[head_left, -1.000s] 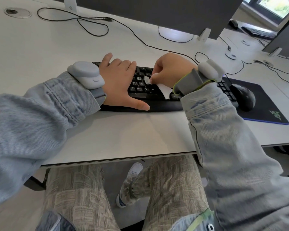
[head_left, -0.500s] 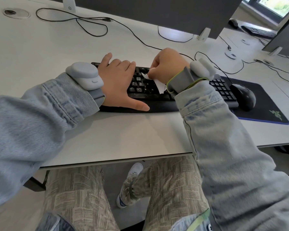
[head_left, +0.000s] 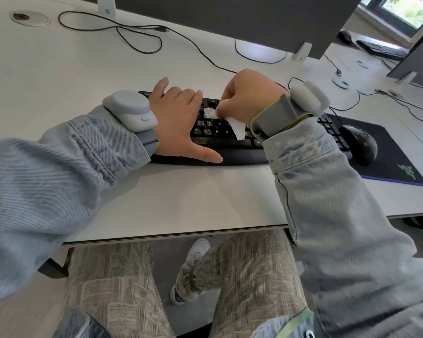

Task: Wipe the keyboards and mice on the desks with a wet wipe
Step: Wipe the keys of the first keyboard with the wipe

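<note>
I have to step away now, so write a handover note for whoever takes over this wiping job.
Left hand: flat on the left end of the keyboard, steadying it.
Right hand: pinches the wet wipe against the middle keys.
The keyboard lies on the white desk. The mouse sits untouched on the mouse pad to the right.
Done: wiping is under way on this keyboard; how much is clean cannot be told.
Left: the rest of this keyboard, the mouse, then the second keyboard on the far desk.
</note>
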### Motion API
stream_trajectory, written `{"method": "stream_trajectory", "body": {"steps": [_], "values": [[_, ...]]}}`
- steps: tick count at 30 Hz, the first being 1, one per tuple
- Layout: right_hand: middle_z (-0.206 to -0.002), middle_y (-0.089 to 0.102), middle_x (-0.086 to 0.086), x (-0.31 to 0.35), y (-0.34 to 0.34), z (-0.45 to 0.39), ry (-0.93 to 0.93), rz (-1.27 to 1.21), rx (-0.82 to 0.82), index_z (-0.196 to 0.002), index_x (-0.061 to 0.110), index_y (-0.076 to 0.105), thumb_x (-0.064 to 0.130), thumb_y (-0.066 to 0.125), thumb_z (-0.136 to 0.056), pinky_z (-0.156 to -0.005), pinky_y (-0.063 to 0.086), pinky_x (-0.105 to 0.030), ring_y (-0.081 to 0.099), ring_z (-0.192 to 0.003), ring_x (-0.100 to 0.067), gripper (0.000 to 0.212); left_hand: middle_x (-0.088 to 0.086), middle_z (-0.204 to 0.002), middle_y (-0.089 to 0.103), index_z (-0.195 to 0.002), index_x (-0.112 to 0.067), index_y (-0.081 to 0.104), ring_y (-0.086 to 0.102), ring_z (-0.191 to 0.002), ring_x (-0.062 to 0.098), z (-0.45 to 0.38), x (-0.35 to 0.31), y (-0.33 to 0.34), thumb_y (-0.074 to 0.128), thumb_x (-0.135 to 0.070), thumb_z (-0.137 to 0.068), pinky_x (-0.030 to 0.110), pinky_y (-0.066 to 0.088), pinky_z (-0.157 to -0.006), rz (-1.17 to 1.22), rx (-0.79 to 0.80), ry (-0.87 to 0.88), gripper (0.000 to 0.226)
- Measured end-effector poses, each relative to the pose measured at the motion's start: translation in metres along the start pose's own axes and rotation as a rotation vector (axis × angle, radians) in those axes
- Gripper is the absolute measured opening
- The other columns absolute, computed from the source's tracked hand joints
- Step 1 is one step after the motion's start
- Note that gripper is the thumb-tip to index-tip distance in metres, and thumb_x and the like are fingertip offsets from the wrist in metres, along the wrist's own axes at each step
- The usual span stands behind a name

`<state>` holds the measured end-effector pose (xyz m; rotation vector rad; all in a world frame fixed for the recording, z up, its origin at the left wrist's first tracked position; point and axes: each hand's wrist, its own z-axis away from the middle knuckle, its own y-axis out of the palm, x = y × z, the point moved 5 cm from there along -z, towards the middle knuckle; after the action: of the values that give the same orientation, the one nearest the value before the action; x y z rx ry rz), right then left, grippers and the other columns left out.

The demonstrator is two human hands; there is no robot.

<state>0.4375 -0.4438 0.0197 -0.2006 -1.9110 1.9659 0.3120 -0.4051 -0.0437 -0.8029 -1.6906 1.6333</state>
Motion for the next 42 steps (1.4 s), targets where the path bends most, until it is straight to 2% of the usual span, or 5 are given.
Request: {"method": "stream_trajectory", "body": {"steps": [3,16,24,33,42], "values": [[-0.096,0.067,-0.003,0.005,0.007,-0.001,-0.014,0.035,0.04,-0.103,0.012,0.069,0.034,0.067,-0.084,-0.05,0.034,-0.021,0.057,-0.081,-0.018,0.03,0.008,-0.158,0.033,-0.157,-0.004,0.014,0.031,-0.144,0.029,0.0,0.0,0.0,0.014,-0.105,-0.044,0.051,-0.001,-0.124,0.008,0.006,0.001,0.152],[-0.093,0.06,-0.008,0.016,0.009,-0.009,-0.002,0.044,0.08,-0.114,0.007,0.067,0.027,0.064,-0.087,-0.069,0.037,-0.027,0.048,-0.08,-0.018,0.034,0.008,-0.157,0.034,-0.157,-0.002,0.016,0.032,-0.143,0.03,-0.001,0.0,0.0,0.016,-0.104,-0.046,0.051,-0.001,-0.124,0.003,0.0,0.007,0.15],[-0.092,0.054,-0.002,0.013,0.006,-0.006,-0.007,0.04,0.103,-0.116,0.008,0.066,0.026,0.064,-0.087,-0.049,0.029,-0.02,0.047,-0.081,-0.017,0.034,0.008,-0.157,0.033,-0.157,-0.003,0.015,0.032,-0.144,0.029,0.0,0.0,0.0,0.012,-0.105,-0.044,0.052,-0.003,-0.124,0.003,0.008,-0.001,0.152],[-0.076,0.063,0.004,0.0,-0.002,0.002,-0.088,-0.095,-0.106,-0.085,0.018,0.072,0.028,0.065,-0.082,-0.049,0.034,-0.019,0.057,-0.07,-0.014,0.012,0.006,-0.156,0.033,-0.157,-0.004,0.014,0.029,-0.145,0.028,0.0,0.001,0.001,0.016,-0.106,-0.047,0.052,-0.003,-0.124,-0.001,0.018,-0.001,0.15],[-0.066,0.055,0.009,-0.013,0.004,0.018,-0.211,-0.006,-0.028,-0.079,0.02,0.071,0.033,0.067,-0.082,-0.052,0.032,-0.018,0.051,-0.065,-0.011,0.014,0.006,-0.158,0.031,-0.157,-0.004,0.012,0.028,-0.146,0.027,0.0,0.002,0.001,0.014,-0.106,-0.045,0.053,-0.003,-0.124,0.002,0.028,-0.002,0.152]]}}
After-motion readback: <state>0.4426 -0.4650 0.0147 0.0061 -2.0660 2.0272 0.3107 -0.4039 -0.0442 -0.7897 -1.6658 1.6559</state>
